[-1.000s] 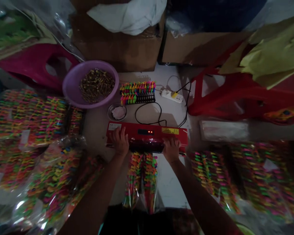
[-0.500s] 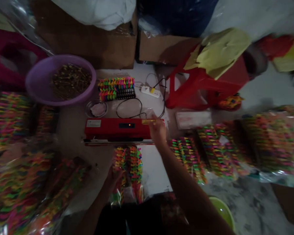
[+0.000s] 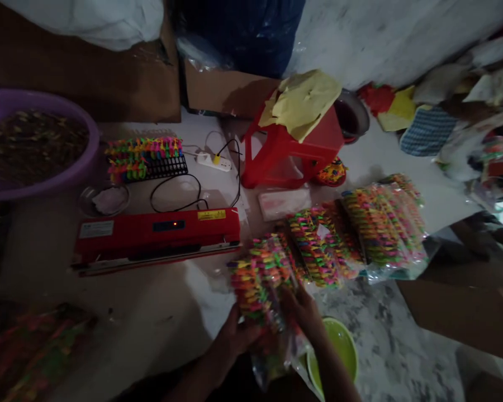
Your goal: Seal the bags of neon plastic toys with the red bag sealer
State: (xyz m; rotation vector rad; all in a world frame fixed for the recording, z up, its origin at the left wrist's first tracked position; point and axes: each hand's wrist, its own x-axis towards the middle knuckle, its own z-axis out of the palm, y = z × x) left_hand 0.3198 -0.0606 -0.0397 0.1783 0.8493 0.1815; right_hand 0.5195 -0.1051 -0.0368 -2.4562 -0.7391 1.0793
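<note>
A clear plastic bag of small bright plastic pieces in rows (image 3: 260,273) lies at the table's front edge, tilted, its loose end hanging towards me. My left hand (image 3: 238,335) grips its lower left side, the thumb on top. On the right side, my right hand (image 3: 302,312) has its fingers closed on the plastic, partly hidden by dim light and blur. To the left stands a long red bag sealer (image 3: 159,237) with a small orange light lit. More filled bags (image 3: 318,245) lie just beyond my right hand.
A purple basin (image 3: 94,139) of small brownish pieces is at the left. Behind the sealer are a black rack of coloured pieces (image 3: 165,166), a power strip (image 3: 213,162) and a looped cable. A red stool (image 3: 285,151) lies farther back. Below right is a green bucket (image 3: 339,346).
My view has swung right. My right hand has left the sealer's right end and come down onto the bag. The bag has moved right, from before the sealer to beside the other bags.
</note>
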